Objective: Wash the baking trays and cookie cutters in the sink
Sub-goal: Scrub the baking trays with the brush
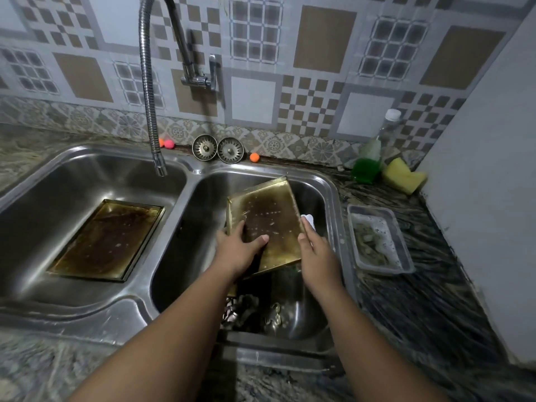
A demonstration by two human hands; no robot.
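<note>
A stained, brass-coloured baking tray (271, 216) is tilted up inside the right basin (324, 187) of a steel double sink. My left hand (239, 250) grips its lower left corner, thumb on the tray's face. My right hand (316, 253) is at the tray's right edge and holds something white and foamy (309, 220), most of it hidden. A second dirty tray (107, 240) lies flat in the left basin (58, 181). Several metal cookie cutters (252, 311) lie on the right basin's floor below the raised tray.
The flexible tap spout (148, 91) hangs over the divider between the basins. On the counter to the right stand a plastic tub of soapy water (377, 239), a yellow sponge (403, 174) and a green soap bottle (368, 161). Two strainers (217, 147) lean at the back.
</note>
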